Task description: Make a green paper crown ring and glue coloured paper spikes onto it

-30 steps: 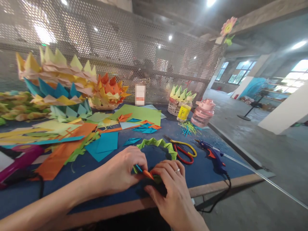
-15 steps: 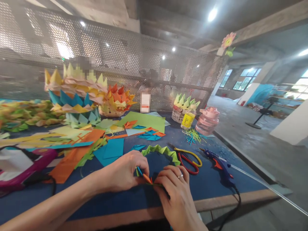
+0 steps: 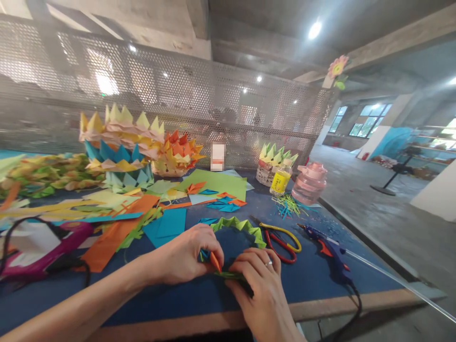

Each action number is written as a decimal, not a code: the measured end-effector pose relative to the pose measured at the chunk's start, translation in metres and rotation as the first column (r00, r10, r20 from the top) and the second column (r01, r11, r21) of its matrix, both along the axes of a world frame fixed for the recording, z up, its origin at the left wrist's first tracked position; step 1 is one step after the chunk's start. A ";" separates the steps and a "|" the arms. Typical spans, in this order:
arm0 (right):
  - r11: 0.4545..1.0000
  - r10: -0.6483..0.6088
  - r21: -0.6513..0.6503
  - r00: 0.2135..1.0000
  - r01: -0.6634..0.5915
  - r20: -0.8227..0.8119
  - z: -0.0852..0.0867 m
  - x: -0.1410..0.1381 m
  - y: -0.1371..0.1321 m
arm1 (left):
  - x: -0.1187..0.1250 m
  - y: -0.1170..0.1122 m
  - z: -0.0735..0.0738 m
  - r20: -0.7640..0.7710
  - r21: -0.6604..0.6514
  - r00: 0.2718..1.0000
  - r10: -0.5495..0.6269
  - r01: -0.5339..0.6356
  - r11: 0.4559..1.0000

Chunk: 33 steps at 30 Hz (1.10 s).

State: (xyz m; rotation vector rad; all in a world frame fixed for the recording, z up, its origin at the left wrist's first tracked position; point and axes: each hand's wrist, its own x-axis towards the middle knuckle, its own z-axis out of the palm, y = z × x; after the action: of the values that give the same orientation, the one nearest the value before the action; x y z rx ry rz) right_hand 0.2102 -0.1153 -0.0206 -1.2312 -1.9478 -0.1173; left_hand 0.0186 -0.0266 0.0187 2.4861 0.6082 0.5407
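A ring of pleated green paper [image 3: 239,225] lies on the blue tabletop in front of me, its near side between my two hands. My left hand [image 3: 199,251] is closed, pinching a small folded orange paper piece [image 3: 215,261] at the band, with blue folded paper showing behind the fingers. My right hand [image 3: 258,280], with a ring on one finger, grips the green band from the right, thumb below and fingers above. The fingertips partly hide where the orange piece meets the green band.
Scissors [image 3: 283,242] and a blue glue gun [image 3: 326,247] lie at right. Behind stand a pink bottle [image 3: 309,183], a yellow-labelled bottle [image 3: 280,179] and folded paper crowns [image 3: 123,130]. Blue sheets [image 3: 167,225], orange strips [image 3: 114,232] and a magenta tool [image 3: 53,249] lie left.
The orange piece sits more upright and further left in my left fingers, and more green band shows between the hands. The whole view has shifted slightly.
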 end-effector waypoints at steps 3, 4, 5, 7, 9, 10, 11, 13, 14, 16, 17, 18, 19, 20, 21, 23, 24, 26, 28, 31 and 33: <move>1.000 -0.017 0.022 1.000 0.018 -0.016 0.000 0.007 -0.003 | -0.011 0.003 0.012 -0.052 -0.055 0.999 0.002 -0.005 0.998; 0.999 -0.018 0.028 1.000 0.018 -0.007 0.000 0.010 -0.004 | -0.016 0.005 0.018 -0.063 -0.092 0.998 -0.023 0.017 0.996; 0.999 -0.016 0.033 1.000 0.016 0.005 0.000 0.013 -0.005 | -0.022 0.008 0.024 -0.060 -0.128 0.997 -0.040 0.032 0.991; 0.999 -0.007 0.048 1.000 0.006 0.021 -0.001 0.018 -0.007 | -0.031 0.018 0.034 -0.004 -0.193 1.000 0.018 -0.018 0.981; 0.998 0.006 0.069 1.000 -0.007 0.009 -0.003 0.023 -0.008 | -0.035 0.032 0.038 0.061 -0.216 0.982 0.181 -0.164 0.963; 0.997 0.012 0.081 1.000 -0.011 -0.009 -0.004 0.024 -0.008 | -0.035 0.041 0.036 0.057 -0.221 0.961 0.269 -0.251 0.942; 0.996 0.018 0.090 1.000 -0.015 -0.026 -0.006 0.026 -0.007 | -0.033 0.050 0.033 0.036 -0.184 0.941 0.337 -0.325 0.927; 0.994 0.036 0.102 0.998 -0.031 -0.044 -0.008 0.028 -0.006 | -0.027 0.066 0.023 -0.117 -0.038 0.899 0.423 -0.429 0.902; 0.994 0.044 0.104 0.998 -0.038 -0.049 -0.009 0.028 -0.005 | -0.024 0.073 0.018 -0.168 -0.013 0.889 0.427 -0.435 0.900; 0.994 0.052 0.104 0.997 -0.046 -0.060 -0.010 0.030 -0.004 | -0.017 0.082 0.009 -0.247 0.024 0.870 0.427 -0.435 0.900; 0.993 0.057 0.107 0.996 -0.049 -0.068 -0.011 0.030 -0.003 | -0.014 0.085 0.006 -0.271 0.029 0.866 0.420 -0.429 0.903; 0.993 0.060 0.111 0.995 -0.052 -0.077 -0.011 0.031 -0.003 | -0.011 0.087 0.004 -0.294 0.034 0.862 0.414 -0.423 0.906; 0.992 0.065 0.117 0.994 -0.054 -0.086 -0.011 0.031 -0.003 | -0.009 0.089 0.003 -0.314 0.035 0.859 0.404 -0.414 0.909; 0.991 0.069 0.124 0.993 -0.057 -0.093 -0.011 0.032 -0.003 | -0.008 0.089 0.002 -0.330 0.028 0.859 0.391 -0.405 0.914; 0.990 0.073 0.129 0.992 -0.060 -0.099 -0.011 0.032 -0.002 | -0.007 0.090 0.001 -0.343 0.016 0.861 0.376 -0.395 0.919; 0.989 0.075 0.136 0.991 -0.059 -0.112 -0.012 0.033 -0.002 | -0.006 0.090 -0.001 -0.351 -0.014 0.868 0.352 -0.380 0.925; 0.988 0.076 0.139 0.990 -0.060 -0.118 -0.012 0.033 -0.002 | -0.006 0.090 -0.002 -0.347 -0.028 0.872 0.345 -0.377 0.926; 0.986 0.081 0.152 0.988 -0.061 -0.130 -0.013 0.033 -0.002 | -0.008 0.090 -0.005 -0.324 -0.038 0.879 0.351 -0.383 0.923; 0.985 0.083 0.163 0.987 -0.060 -0.135 -0.013 0.033 -0.003 | -0.011 0.090 -0.007 -0.286 -0.030 0.883 0.372 -0.397 0.917; 0.985 0.073 0.163 0.988 -0.050 -0.138 -0.014 0.033 -0.003 | -0.014 0.090 -0.008 -0.222 -0.034 0.889 0.401 -0.419 0.908; 0.985 0.064 0.165 0.988 -0.039 -0.144 -0.013 0.033 -0.002 | -0.016 0.091 -0.005 -0.172 -0.066 0.893 0.416 -0.432 0.899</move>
State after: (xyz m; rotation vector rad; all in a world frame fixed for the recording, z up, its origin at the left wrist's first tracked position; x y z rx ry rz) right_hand 0.2437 -0.1177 -0.0338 -1.0522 -1.8021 -0.1499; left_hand 0.0022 0.0641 0.0136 2.3129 1.2290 0.4609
